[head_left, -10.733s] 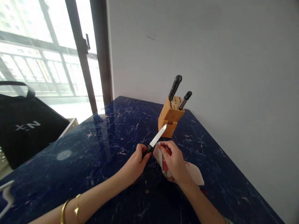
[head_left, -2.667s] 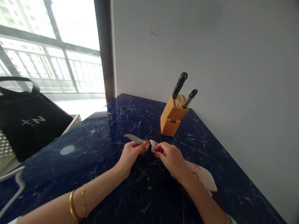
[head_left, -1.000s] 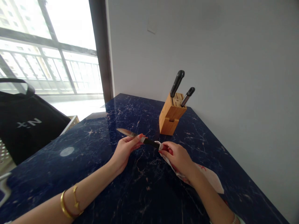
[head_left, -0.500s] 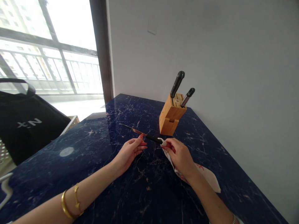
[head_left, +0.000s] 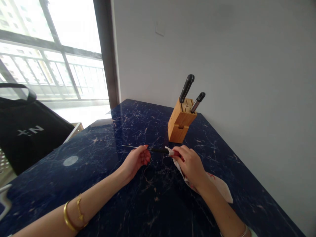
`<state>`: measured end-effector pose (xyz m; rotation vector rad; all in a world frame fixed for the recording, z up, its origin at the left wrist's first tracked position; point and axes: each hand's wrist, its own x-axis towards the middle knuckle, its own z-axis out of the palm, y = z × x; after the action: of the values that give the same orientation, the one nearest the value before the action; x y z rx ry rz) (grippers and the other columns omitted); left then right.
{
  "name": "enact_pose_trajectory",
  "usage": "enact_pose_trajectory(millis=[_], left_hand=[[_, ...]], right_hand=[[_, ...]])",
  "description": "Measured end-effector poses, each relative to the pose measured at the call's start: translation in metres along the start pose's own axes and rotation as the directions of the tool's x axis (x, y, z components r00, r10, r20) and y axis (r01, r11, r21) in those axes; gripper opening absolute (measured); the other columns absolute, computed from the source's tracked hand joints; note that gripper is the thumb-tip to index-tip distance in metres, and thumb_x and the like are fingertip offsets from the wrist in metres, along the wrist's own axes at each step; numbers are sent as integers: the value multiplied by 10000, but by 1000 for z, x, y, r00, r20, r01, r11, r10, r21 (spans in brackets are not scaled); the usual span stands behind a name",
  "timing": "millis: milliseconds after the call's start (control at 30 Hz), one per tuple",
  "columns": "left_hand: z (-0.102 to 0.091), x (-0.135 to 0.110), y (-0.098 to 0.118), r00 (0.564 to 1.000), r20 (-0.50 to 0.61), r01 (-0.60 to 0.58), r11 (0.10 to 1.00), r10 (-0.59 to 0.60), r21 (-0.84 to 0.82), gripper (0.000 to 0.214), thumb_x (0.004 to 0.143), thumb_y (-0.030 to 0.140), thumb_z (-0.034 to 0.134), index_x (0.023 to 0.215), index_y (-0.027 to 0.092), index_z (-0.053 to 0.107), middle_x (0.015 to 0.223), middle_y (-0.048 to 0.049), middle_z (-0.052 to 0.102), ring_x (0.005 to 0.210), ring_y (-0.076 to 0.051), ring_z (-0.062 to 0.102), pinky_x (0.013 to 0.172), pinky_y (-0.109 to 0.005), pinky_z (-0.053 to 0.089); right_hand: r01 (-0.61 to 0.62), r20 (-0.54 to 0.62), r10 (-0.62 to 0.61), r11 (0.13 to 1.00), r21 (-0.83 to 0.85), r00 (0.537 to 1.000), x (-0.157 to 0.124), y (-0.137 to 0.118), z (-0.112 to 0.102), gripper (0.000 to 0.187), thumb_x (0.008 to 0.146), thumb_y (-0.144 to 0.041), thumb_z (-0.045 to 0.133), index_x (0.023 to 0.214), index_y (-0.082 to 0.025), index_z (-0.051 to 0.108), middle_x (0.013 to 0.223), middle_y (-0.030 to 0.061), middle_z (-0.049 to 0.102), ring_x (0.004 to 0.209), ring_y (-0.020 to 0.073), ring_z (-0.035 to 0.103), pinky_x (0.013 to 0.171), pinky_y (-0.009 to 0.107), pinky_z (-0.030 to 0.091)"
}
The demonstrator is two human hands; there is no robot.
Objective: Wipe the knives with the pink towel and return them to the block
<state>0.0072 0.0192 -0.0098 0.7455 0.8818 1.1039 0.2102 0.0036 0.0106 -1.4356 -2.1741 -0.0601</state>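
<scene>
A knife with a black handle [head_left: 159,150] is held level above the dark blue tabletop, its thin blade pointing left. My left hand [head_left: 137,161] has its thumb and fingers closed on the blade close to the handle. At the handle's other end, my right hand [head_left: 190,161] pinches a white cloth [head_left: 220,188] with red marks around it. The cloth trails under my right wrist onto the table. Just beyond the hands stands a wooden knife block [head_left: 176,126], with a black-handled knife [head_left: 187,88] and a tool with a black and silver handle [head_left: 198,102] in its slots.
The marbled table [head_left: 103,144] runs back to a grey wall [head_left: 234,72]. A round pale disc or spot [head_left: 70,161] is on its left part. Left of the table is a black bag [head_left: 32,131] with white lettering, before a bright window. A white curved object [head_left: 5,199] shows at the left edge.
The knife has come down slightly and turned, so its blade now appears nearly edge-on. My left hand has shifted a little left, while my right hand barely moved.
</scene>
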Motion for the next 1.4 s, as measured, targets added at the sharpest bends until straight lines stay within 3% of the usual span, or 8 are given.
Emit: enact_pose_trajectory(millis=[100,267,433,600,900,1000,1200,1400], left_hand=[[1,0,0,998,-39,42,998,-44,-48,158,718,198,508,596,110,555,548,0,545,457,-55,456,448,-168,322],[1,2,-1,998,-59,-11,998,8,-58,152,714,201,527,614,100,580,565,-14,566,494,-63,481,475,-170,340],[1,4,-8,999,-19,-47,999,47,0,192,736,254,545,636,101,603,583,-21,584,525,-73,489,515,-183,360],[3,1,-20,993,101,-77,992,67,98,251,773,324,526,695,103,618,618,-29,601,571,-90,511,579,-203,385],[8,3,-26,983,154,-137,956,99,258,291,777,389,497,661,131,563,596,5,564,545,-97,507,555,-216,398],[8,2,-23,977,170,-179,925,127,336,289,773,411,494,679,143,547,610,11,561,548,-104,510,555,-224,410],[8,-3,-17,943,230,-329,775,240,539,286,794,422,458,713,160,538,654,10,558,581,-120,527,539,-224,421],[8,-3,-21,943,256,-322,767,211,555,315,813,431,418,707,156,530,641,11,542,561,-110,510,530,-215,415]], right_hand=[[-83,-10,84,994,71,996,0,3,5,167,786,-249,528,952,-232,509,816,7,594,735,156,550,659,251,371],[-225,-22,231,961,161,973,-2,5,8,174,766,-298,542,880,-218,437,727,-7,591,641,154,566,564,236,372],[-141,-23,143,985,97,989,-3,-3,6,100,778,-290,540,755,-221,472,706,-14,591,655,144,553,588,231,361],[-43,1,43,997,69,999,-3,-13,8,51,789,-238,536,759,-215,501,737,-14,605,695,140,547,637,238,361],[29,44,-34,993,112,998,-4,-29,12,35,794,-221,533,822,-215,553,772,2,628,730,148,555,683,257,352],[-3,53,-5,988,152,999,-3,-26,10,71,815,-252,505,841,-229,567,788,-4,630,747,144,558,685,246,356],[-140,77,129,975,171,989,0,-14,10,160,845,-327,443,832,-250,583,803,-19,634,751,134,570,645,220,366],[-48,60,44,997,63,997,-2,-25,15,203,875,-295,379,819,-214,556,772,7,621,745,133,562,664,230,352]])
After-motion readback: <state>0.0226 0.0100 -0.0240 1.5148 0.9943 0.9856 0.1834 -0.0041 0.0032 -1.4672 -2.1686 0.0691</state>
